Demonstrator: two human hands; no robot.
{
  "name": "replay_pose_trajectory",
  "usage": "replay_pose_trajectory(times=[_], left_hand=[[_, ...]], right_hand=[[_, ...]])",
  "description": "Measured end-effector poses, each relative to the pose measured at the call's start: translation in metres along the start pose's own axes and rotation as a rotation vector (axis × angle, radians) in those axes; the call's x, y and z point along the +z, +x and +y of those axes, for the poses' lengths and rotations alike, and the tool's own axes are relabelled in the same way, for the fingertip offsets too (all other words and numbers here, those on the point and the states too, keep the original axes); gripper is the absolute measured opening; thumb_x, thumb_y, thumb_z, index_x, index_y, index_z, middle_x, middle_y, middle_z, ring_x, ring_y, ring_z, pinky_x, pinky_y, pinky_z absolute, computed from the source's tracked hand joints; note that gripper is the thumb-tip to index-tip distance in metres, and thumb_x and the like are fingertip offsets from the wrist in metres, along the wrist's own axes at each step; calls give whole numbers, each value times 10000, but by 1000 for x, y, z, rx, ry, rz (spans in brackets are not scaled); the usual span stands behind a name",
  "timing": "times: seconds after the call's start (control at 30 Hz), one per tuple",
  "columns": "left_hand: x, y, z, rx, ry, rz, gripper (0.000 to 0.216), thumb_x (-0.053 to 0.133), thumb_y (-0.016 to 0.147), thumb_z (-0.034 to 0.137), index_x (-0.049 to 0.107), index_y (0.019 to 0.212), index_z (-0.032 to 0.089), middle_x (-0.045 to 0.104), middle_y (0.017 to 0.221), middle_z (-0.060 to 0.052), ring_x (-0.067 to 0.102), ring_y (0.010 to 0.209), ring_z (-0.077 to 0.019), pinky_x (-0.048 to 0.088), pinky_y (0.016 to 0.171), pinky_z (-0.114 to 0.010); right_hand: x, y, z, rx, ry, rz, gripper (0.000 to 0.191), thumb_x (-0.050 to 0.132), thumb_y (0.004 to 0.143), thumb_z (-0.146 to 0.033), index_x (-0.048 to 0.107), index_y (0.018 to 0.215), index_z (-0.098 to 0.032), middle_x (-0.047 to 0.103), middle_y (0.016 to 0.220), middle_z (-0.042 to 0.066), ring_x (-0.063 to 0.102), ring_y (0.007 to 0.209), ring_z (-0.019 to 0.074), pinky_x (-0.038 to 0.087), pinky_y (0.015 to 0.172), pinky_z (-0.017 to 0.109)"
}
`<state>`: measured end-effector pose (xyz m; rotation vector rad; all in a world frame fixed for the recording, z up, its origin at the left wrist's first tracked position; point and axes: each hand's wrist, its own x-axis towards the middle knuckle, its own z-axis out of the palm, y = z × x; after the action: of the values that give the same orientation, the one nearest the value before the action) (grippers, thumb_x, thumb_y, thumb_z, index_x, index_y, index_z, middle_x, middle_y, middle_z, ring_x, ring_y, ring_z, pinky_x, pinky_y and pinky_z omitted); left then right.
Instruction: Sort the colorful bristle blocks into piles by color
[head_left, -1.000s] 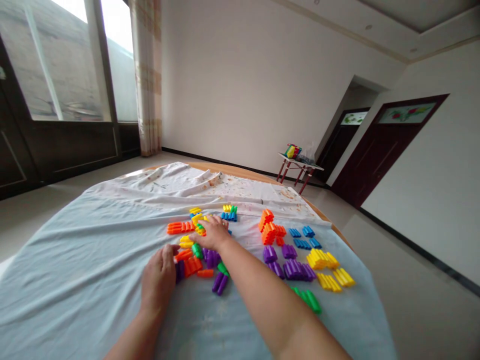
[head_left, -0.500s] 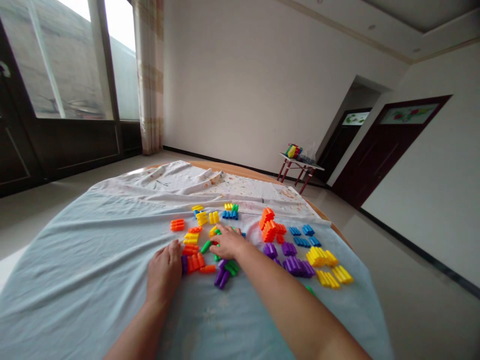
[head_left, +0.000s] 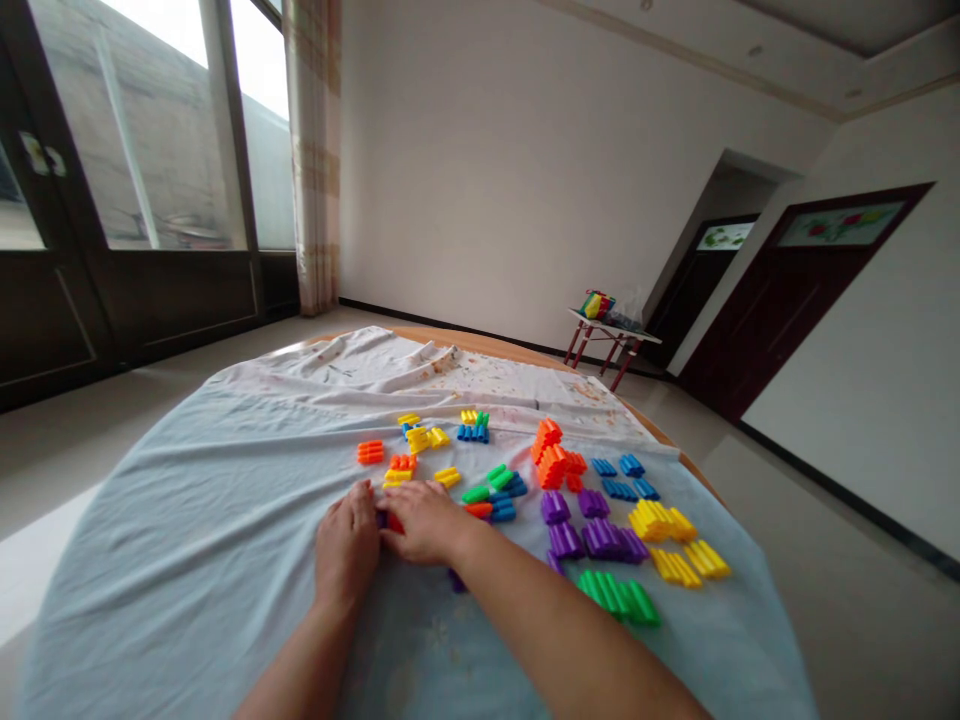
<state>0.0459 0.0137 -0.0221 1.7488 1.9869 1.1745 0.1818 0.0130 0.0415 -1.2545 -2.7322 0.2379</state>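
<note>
Drawn back toward the left hand [head_left: 347, 545] since half a second ago, the right hand [head_left: 424, 520] now lies close beside it, and two green tube blocks [head_left: 487, 486] show clear of its fingers at 2 o'clock. Both hands are palm down, fingers together and slightly bent; an orange tube block [head_left: 396, 522] peeps out between them, though whether either grips it I cannot tell. Taking the right hand as the dial's centre, an orange raft [head_left: 370, 452] sits at between 10 and 11, yellow blocks [head_left: 420, 438] at 12, a blue raft [head_left: 472, 433] at 1, stacked orange rafts [head_left: 551, 462] at 2, and purple rafts [head_left: 611, 541] and yellow rafts [head_left: 658, 522] at 3. Green rafts [head_left: 619, 598] rest near 4 on the pale blue tablecloth [head_left: 225, 480]. Far off at 2, a multicoloured bag [head_left: 597, 304] stands on a side table [head_left: 637, 334], any lettering too small to read.
</note>
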Motion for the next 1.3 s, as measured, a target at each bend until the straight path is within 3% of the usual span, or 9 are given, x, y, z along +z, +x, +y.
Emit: replay_pose_trajectory(times=[0.13, 0.2, 0.33, 0.5, 0.8, 0.9, 1.0, 1.13, 1.3], left_hand=[[0, -2, 2, 3, 46, -28, 509, 197, 857, 294, 616, 1053, 81, 690, 1046, -202, 620, 1016, -281, 449, 926, -423], [0, -3, 3, -1, 53, -27, 506, 196, 862, 286, 622, 1051, 89, 689, 1061, -191, 618, 1023, -272, 452, 927, -412], [1, -5, 3, 1, 56, -8, 490, 204, 866, 268, 628, 1048, 105, 692, 1070, -169, 618, 1028, -256, 460, 928, -400], [3, -6, -1, 24, 51, 23, 423, 259, 854, 246, 624, 1049, 159, 693, 1092, -133, 611, 1051, -238, 455, 940, -396], [2, 0, -3, -39, 3, -20, 523, 165, 874, 292, 617, 1056, 101, 680, 1092, -179, 601, 1062, -254, 439, 955, -399], [1, 1, -2, -31, -10, -37, 509, 186, 862, 275, 609, 1076, 89, 666, 1120, -192, 585, 1088, -273, 419, 975, -424], [-1, 3, -1, -21, -37, -31, 476, 220, 845, 248, 601, 1091, 105, 658, 1147, -175, 572, 1116, -271, 402, 1000, -427], [-10, 5, 5, -58, -90, 9, 536, 162, 848, 257, 578, 1130, 72, 634, 1186, -184, 564, 1143, -238, 418, 1006, -374], [-34, 4, 26, -74, -110, 61, 658, 43, 868, 353, 525, 1209, 63, 595, 1252, -178, 532, 1190, -221, 409, 1017, -353]], right_hand=[[-21, 8, 7, 117, -189, -144, 251, 605, 735, -390, 706, 888, -218, 681, 1000, 89, 540, 1066, 305, 368, 938, 498], [-28, 23, 10, 182, -206, -66, 235, 560, 772, -368, 708, 882, -222, 690, 926, 87, 556, 1026, 291, 381, 909, 476], [-16, 77, 11, 180, -127, 113, 326, 473, 843, -305, 626, 1120, -224, 624, 1168, 82, 496, 1133, 269, 373, 942, 453], [10, 114, 12, 150, -81, 18, 387, 517, 852, -282, 539, 1236, -239, 517, 1321, 75, 495, 1156, 241, 395, 956, 417], [5, 46, 29, 121, -72, -6, 502, 629, 747, -345, 536, 1232, -256, 544, 1219, 68, 498, 1109, 258, 369, 964, 455], [-3, 23, 31, 144, -130, -10, 438, 650, 710, -344, 608, 1133, -239, 578, 1137, 72, 489, 1084, 283, 356, 941, 479], [-8, 6, 21, 173, -155, 16, 384, 677, 678, -394, 653, 1026, -234, 591, 1054, 70, 473, 1067, 297, 353, 923, 477], [5, -2, -5, 118, -30, 132, 464, 646, 701, -475, 621, 1093, -229, 553, 1102, 77, 471, 1071, 273, 392, 913, 419], [17, -5, -25, -22, 37, 12, 590, 673, 652, -463, 570, 1169, -197, 580, 1145, 102, 542, 1046, 265, 440, 901, 397]])
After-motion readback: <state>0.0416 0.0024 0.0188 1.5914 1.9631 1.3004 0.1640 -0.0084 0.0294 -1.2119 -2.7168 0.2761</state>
